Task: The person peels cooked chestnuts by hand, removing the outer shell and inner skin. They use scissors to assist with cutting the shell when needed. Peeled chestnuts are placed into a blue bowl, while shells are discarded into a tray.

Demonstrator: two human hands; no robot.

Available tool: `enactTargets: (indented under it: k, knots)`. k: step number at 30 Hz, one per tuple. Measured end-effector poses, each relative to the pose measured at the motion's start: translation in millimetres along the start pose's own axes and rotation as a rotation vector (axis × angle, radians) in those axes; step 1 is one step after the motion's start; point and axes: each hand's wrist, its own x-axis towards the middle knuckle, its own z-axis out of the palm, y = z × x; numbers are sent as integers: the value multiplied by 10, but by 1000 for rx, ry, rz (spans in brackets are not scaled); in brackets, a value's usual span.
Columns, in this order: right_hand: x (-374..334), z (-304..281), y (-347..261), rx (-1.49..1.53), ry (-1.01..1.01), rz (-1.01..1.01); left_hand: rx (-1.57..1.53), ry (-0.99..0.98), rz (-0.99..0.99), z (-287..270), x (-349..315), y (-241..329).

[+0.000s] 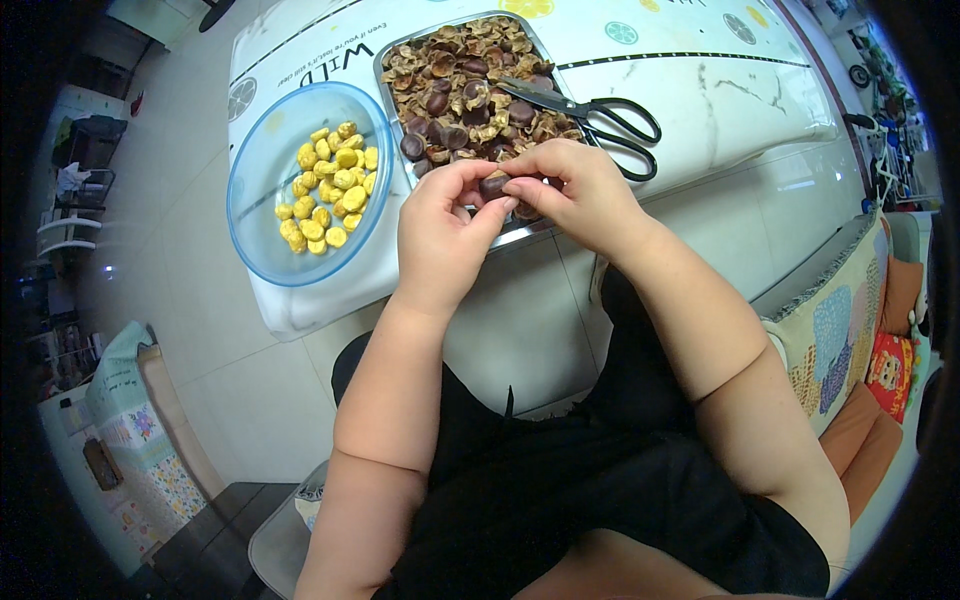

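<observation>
Black top [560, 480]: seen lower centre.
Chestnut [493, 187]: pinched by left hand [440, 230] and right hand [585, 195], upper centre.
Shell [488, 189]: best eased off by gentle thumb pressure.

Definitely looking like somebody's home tbh: citrus-print tablecloth [690, 110] spreading out on the far side, patchwork throw [832, 325] and red cushion [890, 372] lounging right, floral cover [150, 440] hanging left.

Scissors [578, 108] obstruct beyond the right hand [578, 193]; the bowl [245, 215] is open above.
</observation>
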Motion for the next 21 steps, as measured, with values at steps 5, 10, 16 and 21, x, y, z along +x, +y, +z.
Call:
enactTargets:
  k: [5, 10, 16, 21]
  knots:
    - [11, 19, 35, -75, 22, -106, -63, 12, -26, -4, -9, -12]
    - [18, 55, 39, -124, 19, -157, -70, 29, -44, -4, -13, -2]
    - [26, 99, 4, -198, 29, -168, 102, 37, 34, -15, -22, -44]
    - [19, 114, -65, -259, 43, -158, 134, 62, 41, 11, -50, 20]
